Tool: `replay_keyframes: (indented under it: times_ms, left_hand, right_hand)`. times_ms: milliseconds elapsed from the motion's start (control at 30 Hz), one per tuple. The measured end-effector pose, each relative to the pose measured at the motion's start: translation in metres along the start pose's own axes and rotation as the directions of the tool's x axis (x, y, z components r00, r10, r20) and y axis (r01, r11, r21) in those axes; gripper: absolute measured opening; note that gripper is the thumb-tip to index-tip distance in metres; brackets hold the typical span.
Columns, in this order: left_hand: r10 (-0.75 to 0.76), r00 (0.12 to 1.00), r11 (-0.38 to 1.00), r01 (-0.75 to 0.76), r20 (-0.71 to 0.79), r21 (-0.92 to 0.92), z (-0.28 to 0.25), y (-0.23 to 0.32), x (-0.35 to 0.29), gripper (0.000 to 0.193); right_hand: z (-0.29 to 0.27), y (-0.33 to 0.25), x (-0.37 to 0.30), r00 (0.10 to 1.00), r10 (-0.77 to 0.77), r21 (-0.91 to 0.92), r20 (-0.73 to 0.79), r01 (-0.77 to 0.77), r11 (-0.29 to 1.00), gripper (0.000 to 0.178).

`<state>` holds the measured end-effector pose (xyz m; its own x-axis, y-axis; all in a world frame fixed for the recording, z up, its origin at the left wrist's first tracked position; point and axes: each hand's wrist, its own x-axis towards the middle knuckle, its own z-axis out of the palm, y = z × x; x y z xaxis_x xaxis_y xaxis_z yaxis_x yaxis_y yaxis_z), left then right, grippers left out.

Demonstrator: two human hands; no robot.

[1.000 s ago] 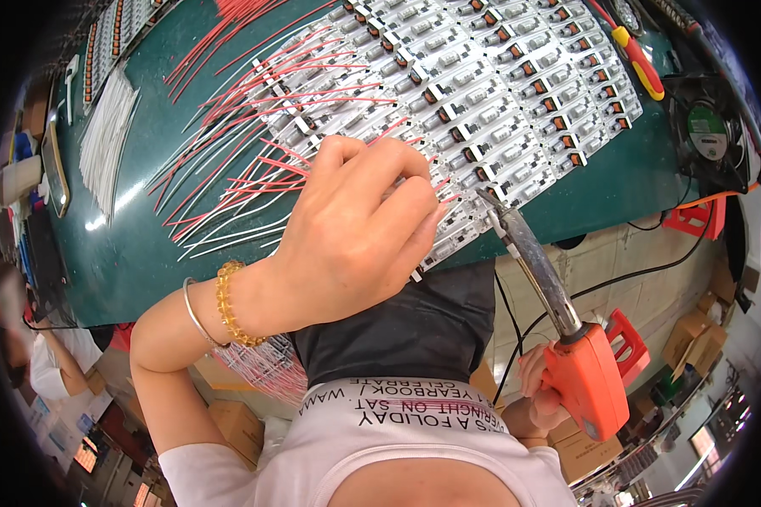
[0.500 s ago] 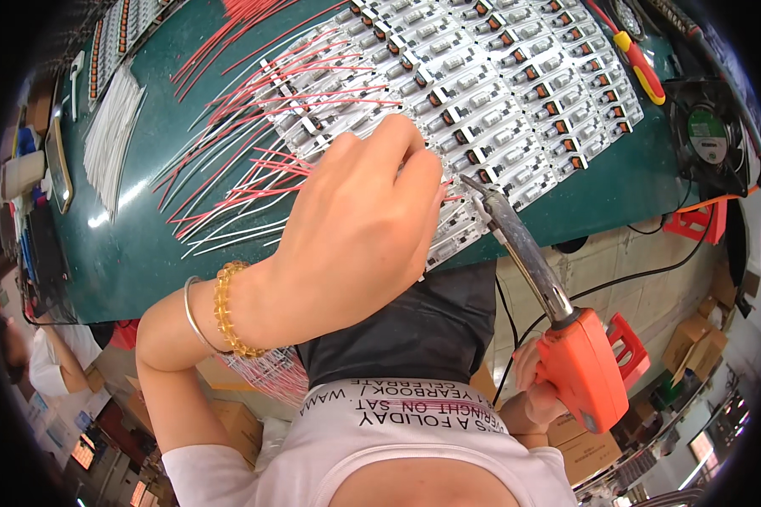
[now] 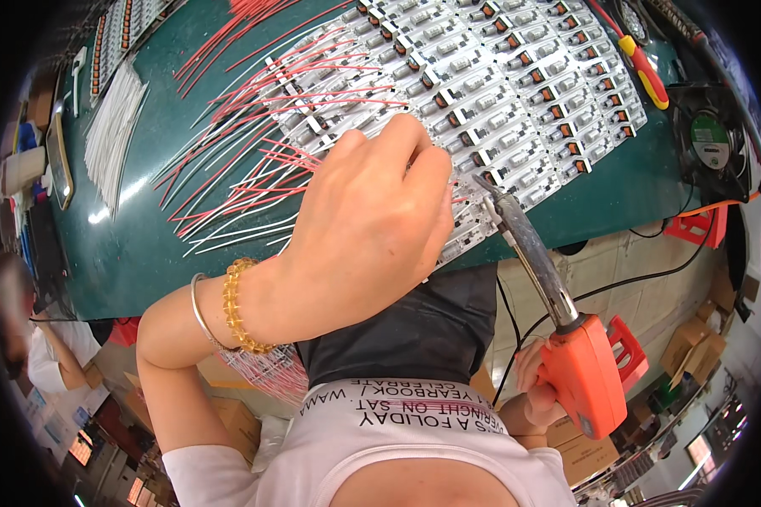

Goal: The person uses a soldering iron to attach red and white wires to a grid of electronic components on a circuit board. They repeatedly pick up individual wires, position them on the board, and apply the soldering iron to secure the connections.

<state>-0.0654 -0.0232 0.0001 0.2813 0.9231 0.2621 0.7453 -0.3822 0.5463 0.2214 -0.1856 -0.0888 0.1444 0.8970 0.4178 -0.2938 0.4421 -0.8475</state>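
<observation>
My left hand (image 3: 372, 203) is closed above the near edge of a sheet of small white circuit boards (image 3: 515, 139). Its thumb and fingers pinch together, and a short bit of red wire (image 3: 459, 200) sticks out at their right side; the rest is hidden by the hand. In my right hand (image 3: 534, 389) is an orange soldering gun (image 3: 590, 367), gripped by its handle. The gun's metal barrel slants up and left, and its dark tip (image 3: 484, 184) is at the boards just right of the pinched fingers. Red and white wires (image 3: 245, 190) fan out leftward from the boards.
A bundle of white wires (image 3: 114, 139) lies left on the green table (image 3: 169, 283). Loose red wires (image 3: 220, 42) lie at the back. A red-yellow screwdriver (image 3: 644, 72) and a black fan (image 3: 708, 139) are at the right. Someone in a white sleeve (image 3: 52, 359) is at far left.
My left hand has shifted slightly to the right, still pinched. The soldering gun has moved a little right with its tip still at the boards. The view has shifted slightly.
</observation>
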Motion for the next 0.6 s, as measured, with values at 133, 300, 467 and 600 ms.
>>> replay_keyframes:
  times_ms: [133, 300, 467, 600]
  left_hand:
    - [-0.008, 1.000, 1.000, 0.008, -0.017, 0.005, 0.001, -0.001, -0.001, 0.015]
    - [-0.021, 1.000, 1.000, 0.021, 0.003, 0.023, 0.002, 0.002, -0.001, 0.016]
    - [0.189, 0.979, 0.960, -0.167, -0.078, 0.225, -0.017, 0.006, 0.013, 0.020]
    - [0.124, 0.989, 0.756, -0.040, -0.083, 0.653, -0.033, -0.067, 0.078, 0.012]
  right_hand:
    - [0.005, -0.019, 0.013, 0.981, 0.192, -0.506, 0.012, -0.159, 0.848, 0.041]
    - [0.035, -0.040, 0.063, 0.836, 0.534, -0.484, 0.126, -0.419, 0.768, 0.037]
    - [0.034, -0.036, 0.065, 0.855, 0.503, -0.381, 0.125, -0.427, 0.820, 0.043]
    - [-0.005, -0.018, 0.024, 0.873, 0.482, -0.361, -0.082, -0.477, 0.802, 0.064]
